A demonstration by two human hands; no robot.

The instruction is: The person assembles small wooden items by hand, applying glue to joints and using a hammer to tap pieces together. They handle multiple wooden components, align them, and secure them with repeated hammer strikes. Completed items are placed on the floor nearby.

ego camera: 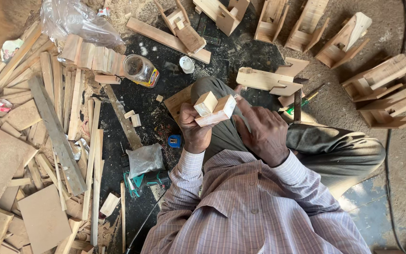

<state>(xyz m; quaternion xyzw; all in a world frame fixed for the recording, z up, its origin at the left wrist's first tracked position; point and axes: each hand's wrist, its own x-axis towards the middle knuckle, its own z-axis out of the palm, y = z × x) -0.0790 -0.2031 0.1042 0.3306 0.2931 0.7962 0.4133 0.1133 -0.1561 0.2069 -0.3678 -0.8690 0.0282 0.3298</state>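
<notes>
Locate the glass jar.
Head view, upper left of centre: the glass jar lies on its side on the dark floor, beside the small wood blocks.

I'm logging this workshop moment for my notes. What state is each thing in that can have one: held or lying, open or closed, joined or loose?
Small wooden block assembly: two pieces joined, held up.
Left hand: closed around the assembly.
Right hand: fingers touching the assembly.
Glass jar: on its side, lid off.
White lid: loose on the floor.
Wooden brackets: assembled, lying on the floor.
Power drill: lying unused.
Wood offcuts: loose pile.
</notes>
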